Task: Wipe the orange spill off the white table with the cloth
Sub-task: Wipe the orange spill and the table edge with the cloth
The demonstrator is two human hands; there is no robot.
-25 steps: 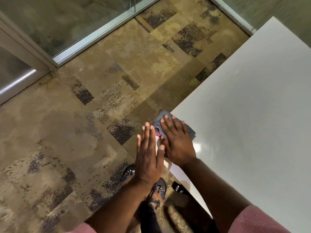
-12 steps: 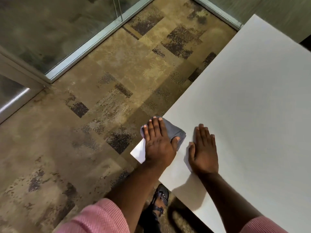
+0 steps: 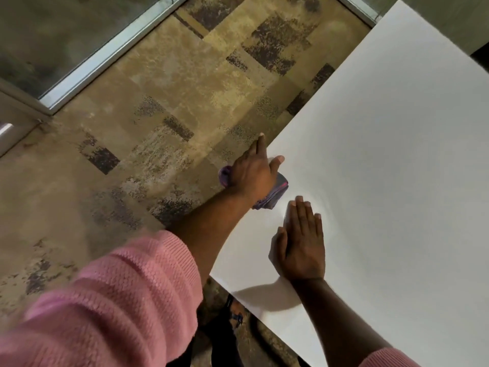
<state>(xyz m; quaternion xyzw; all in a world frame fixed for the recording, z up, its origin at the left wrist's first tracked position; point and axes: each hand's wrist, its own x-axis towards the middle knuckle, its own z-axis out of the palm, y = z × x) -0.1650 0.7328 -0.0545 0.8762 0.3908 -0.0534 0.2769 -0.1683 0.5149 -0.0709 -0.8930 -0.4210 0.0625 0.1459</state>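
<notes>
Two hands on the job, both near the table's left edge. Left hand (image 3: 252,172) is pressed down on the cloth (image 3: 272,196), which is bunched under the palm right at the edge; index finger and thumb stick out straight past it, the other fingers are hidden, so I can't tell how tightly it's clamped. Cloth is greyish-purple with a pink streak, poking out on both sides of the hand: a bit hangs past the edge on the floor side, the rest trails back toward the wrist on the tabletop. Right hand (image 3: 300,243) lies flat, fingers together, palm down, holding nothing, just beside the cloth on the near side, fingertips almost touching it. Looks like a brace. Key relation: no orange visible anywhere on the white table (image 3: 383,168), so I can't say which way the spill lies from the hands; if any remains it's most likely under the cloth or the left palm. Left hand is the one on the cloth, so the next stroke is its job, probably inward along the edge or toward the right hand. Surface is smooth, matte white, dry-looking beyond the hands. Patterned brown carpet (image 3: 158,128) to the left, a glass partition with a metal frame (image 3: 105,56) beyond that.
</notes>
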